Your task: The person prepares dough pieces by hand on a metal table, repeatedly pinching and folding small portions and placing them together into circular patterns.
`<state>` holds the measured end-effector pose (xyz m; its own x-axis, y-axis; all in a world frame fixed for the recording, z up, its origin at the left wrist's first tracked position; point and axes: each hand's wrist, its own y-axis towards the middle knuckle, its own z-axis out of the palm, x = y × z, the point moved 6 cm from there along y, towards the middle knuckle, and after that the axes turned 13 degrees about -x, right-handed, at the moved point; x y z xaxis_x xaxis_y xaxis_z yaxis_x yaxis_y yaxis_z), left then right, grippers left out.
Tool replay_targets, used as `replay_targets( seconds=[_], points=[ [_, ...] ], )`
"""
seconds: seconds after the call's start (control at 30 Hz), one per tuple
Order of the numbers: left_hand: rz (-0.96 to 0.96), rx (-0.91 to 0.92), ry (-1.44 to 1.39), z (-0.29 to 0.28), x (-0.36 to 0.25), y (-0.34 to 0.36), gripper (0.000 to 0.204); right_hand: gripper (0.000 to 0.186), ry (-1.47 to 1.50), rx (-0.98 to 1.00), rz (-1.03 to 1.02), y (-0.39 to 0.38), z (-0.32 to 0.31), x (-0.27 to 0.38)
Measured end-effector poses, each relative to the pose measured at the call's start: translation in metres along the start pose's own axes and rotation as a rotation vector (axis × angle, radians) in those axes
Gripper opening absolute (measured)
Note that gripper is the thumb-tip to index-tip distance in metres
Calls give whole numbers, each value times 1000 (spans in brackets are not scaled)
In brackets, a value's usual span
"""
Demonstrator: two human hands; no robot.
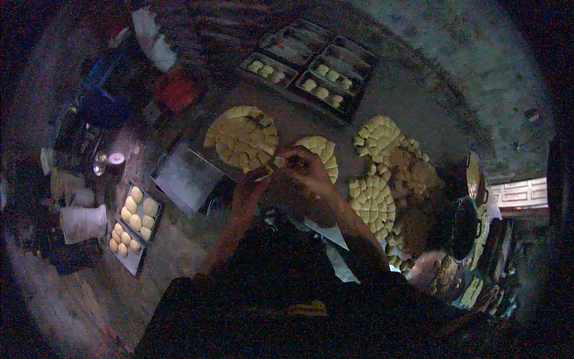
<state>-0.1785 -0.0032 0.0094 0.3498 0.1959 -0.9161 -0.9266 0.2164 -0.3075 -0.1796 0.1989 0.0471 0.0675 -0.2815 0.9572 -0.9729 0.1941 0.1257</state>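
Both my hands meet in front of my body, over the near edge of the cut dough. My right hand [306, 169] has its fingers closed round a small pale piece of dough [279, 161]. Close against it, my left hand [257, 181] is pinched, with a yellowish bit of dough showing at its fingertips; dim light blurs the detail. Just beyond the left hand lies a flat dough round [241, 134] cut into many pieces. A smaller cut round [323, 149] sits partly behind my right hand. More cut dough [372, 197] spreads to the right.
Dark loaf pans [326, 72] stand at the back, some holding dough balls. A metal sheet tray [194, 173] lies left of my left arm. Farther left is a tray of round dough balls [136, 218]. A red container [179, 90] stands back left, a dark round pan [465, 227] at right.
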Motion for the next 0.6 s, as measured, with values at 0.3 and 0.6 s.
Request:
replay_targets(
  seconds=[0.3,0.6],
  points=[
    [-234,250,-195,148,83,-35,33,38,-459,-636,-151,-141,-127,93],
    [1270,998,418,315,-11,-175,37,28,197,-722,162,-294,-212,39]
  ],
)
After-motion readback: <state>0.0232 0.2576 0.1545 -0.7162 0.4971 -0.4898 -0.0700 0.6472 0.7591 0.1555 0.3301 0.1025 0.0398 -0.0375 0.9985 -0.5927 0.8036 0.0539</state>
